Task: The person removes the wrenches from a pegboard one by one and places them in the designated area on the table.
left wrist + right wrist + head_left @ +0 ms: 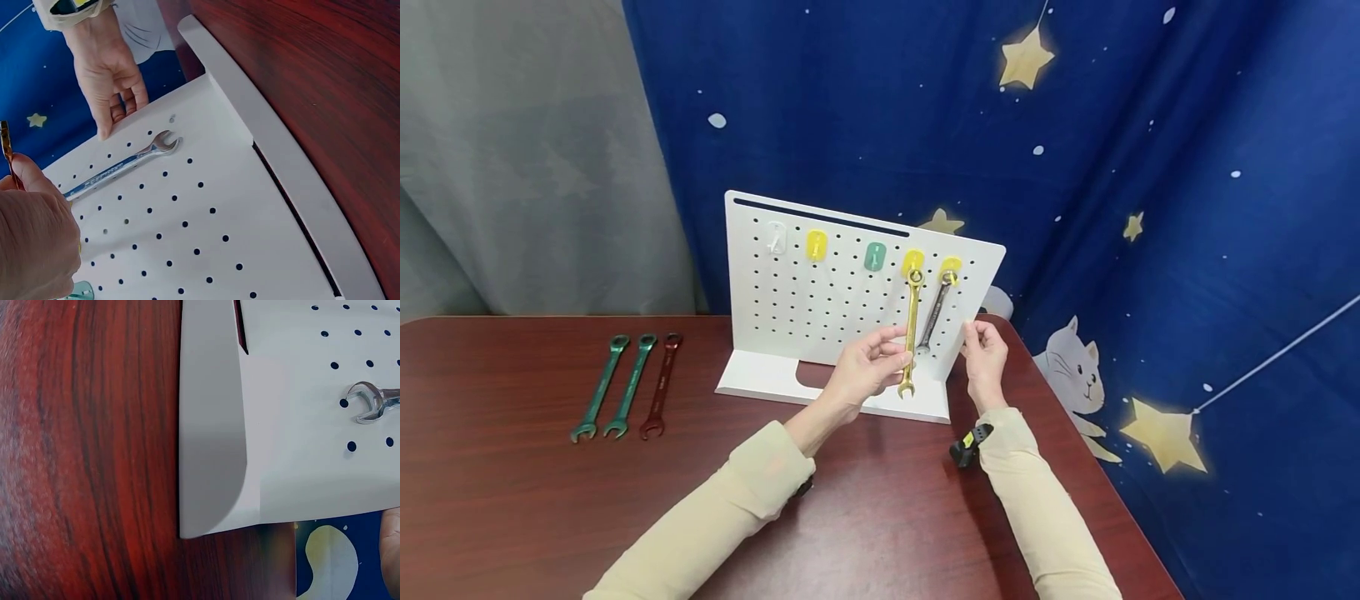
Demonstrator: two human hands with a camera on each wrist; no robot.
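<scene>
My left hand (863, 368) pinches a gold combination wrench (913, 312) by its lower shank, open end down. Its ring end overlaps a yellow hook (913, 260) on the white pegboard (742, 329). Beside it, a silver wrench (935, 315) hangs from the rightmost yellow hook (951, 265), tilted. With thumb and fingers, my right hand (985, 360) grips the board's right edge. In the left wrist view, the left hand (37, 244) hides most of the gold wrench. Only a sliver of the right hand (391, 550) enters the right wrist view.
A white hook (777, 238), another yellow hook (816, 245) and a green hook (875, 256) carry nothing. On the table's left lie two green wrenches (601, 390) (631, 387) and a dark red wrench (662, 387). A blue starry curtain (865, 100) hangs behind.
</scene>
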